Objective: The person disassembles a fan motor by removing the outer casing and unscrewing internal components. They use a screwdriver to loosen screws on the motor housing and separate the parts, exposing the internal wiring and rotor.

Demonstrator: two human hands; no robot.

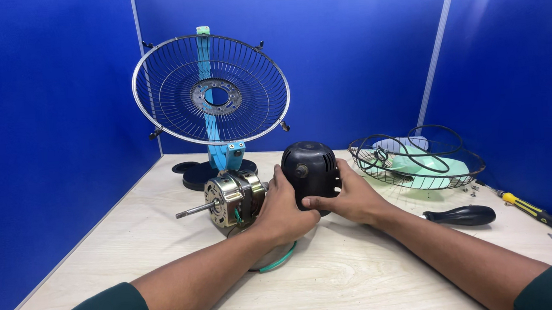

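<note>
The black motor cover (309,169) is gripped between both hands above the table (362,278): left hand (284,207) curled against its left side, right hand (350,198) wrapped underneath, thumb across the front. The bare motor (230,198) is seen just beside it.

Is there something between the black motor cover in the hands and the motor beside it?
Only the left hand. It grips the black motor cover together with the right hand, and its fingers lie between the cover and the motor. Nothing else visible stands there.
</note>
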